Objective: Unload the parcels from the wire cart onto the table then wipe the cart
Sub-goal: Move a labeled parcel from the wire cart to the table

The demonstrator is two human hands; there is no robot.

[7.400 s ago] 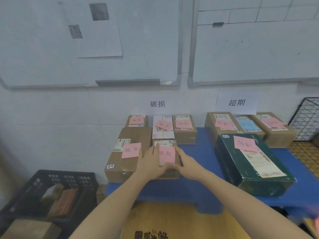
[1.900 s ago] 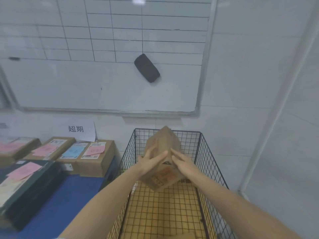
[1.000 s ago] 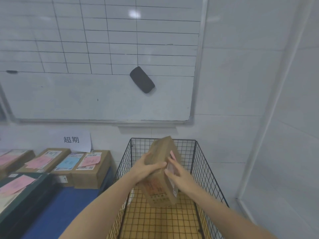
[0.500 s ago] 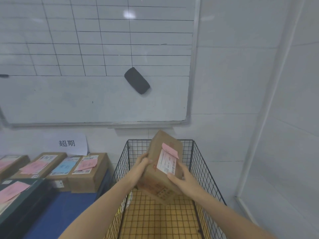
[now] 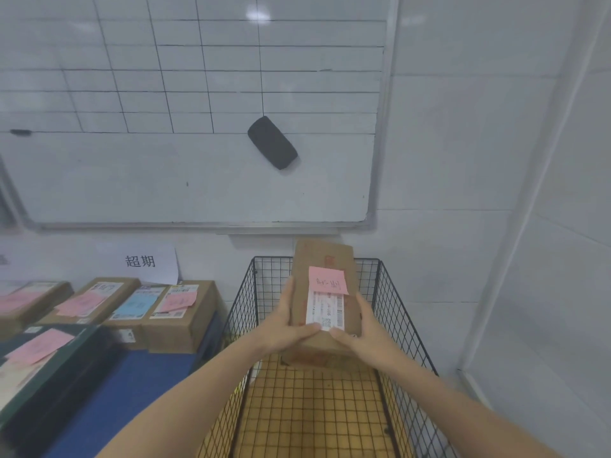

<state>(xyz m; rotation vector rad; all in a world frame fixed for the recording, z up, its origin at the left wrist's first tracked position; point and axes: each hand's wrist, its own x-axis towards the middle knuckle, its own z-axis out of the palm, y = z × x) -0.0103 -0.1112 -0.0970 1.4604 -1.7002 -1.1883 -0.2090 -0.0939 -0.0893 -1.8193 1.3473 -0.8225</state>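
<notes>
Holding a brown cardboard parcel (image 5: 325,259) above the wire cart (image 5: 393,309), the person had both hands on its near end. The left hand (image 5: 286,328) wrapped the left side with its thumb laid across the top face, and the right hand (image 5: 367,335) cupped the right side and near corner, fingers curled round the edge. The parcel hung clear of the cart's yellowish floor, over the far half of the basket. Its long axis ran away from the person toward the wall, with the far end tipped up so the broad face looked at the camera. On that face a pink sticky note (image 5: 328,280) carried handwritten characters too blurred to read. Just below, its top edge overlapped by the note, a white shipping label (image 5: 325,310) showed barcodes and a small square code, the print too small to make out. Faint red printing marked the cardboard above the note. To the left, a white paper sign (image 5: 140,261) on the wall read "超期". Beneath it a row of brown boxes (image 5: 178,332) stood on the blue table (image 5: 132,391), most bearing pink notes and one a blue note, and a dark green box (image 5: 49,368) with a pink note lay nearer. The cart's black wire side stood between the parcel and the table. Above hung a gridded whiteboard (image 5: 198,186) with a black eraser (image 5: 272,142) stuck to it.
</notes>
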